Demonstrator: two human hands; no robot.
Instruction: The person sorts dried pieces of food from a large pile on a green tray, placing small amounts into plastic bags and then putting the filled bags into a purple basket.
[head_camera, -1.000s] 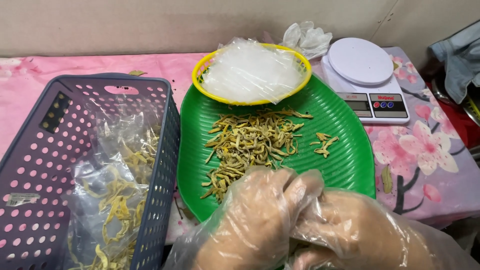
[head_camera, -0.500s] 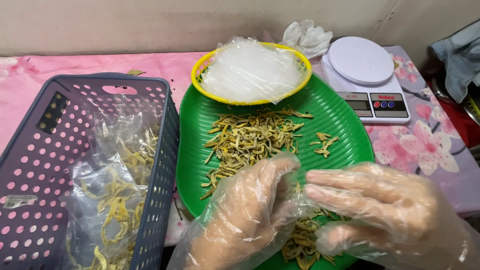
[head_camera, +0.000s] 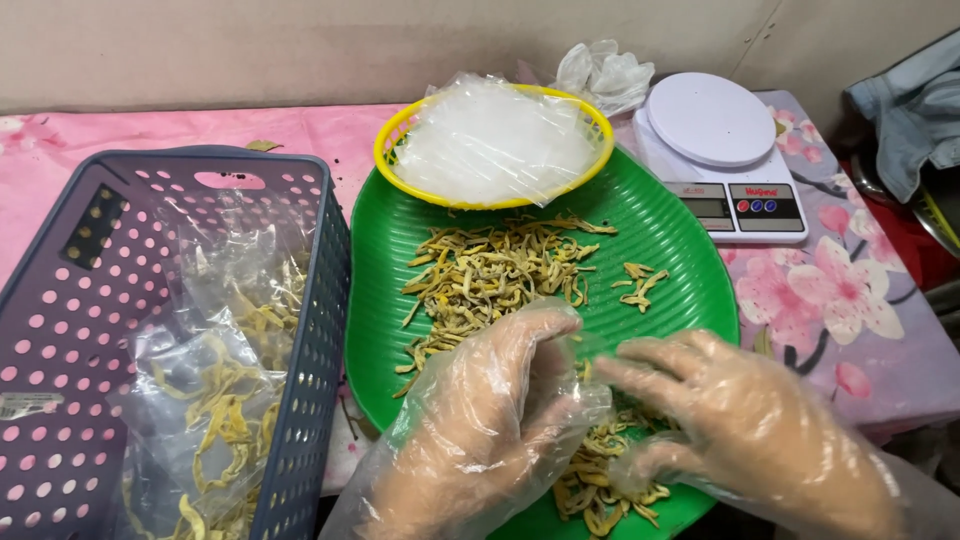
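Now, your gloved left hand (head_camera: 490, 420) and right hand (head_camera: 740, 430) low in the frame, fingers loosely spread, gripping nothing, resting on yellow dried strips (head_camera: 500, 275) across the green tray (head_camera: 680, 250), purple basket (head_camera: 300, 330) at left.

Both hands are showing low in the view, each wearing a loose, clear plastic glove that is bunching and wrinkling at the wrist. The left hand (head_camera: 490, 420) is entering from about 7 o'clock, palm down, fingers lying together and curling slightly, tips pointing toward 1 o'clock. The right hand (head_camera: 745, 425) is entering from about 4 o'clock, palm down, fingers spreading a little and reaching toward 10 o'clock, fingertips sitting just beside the left hand's fingers.
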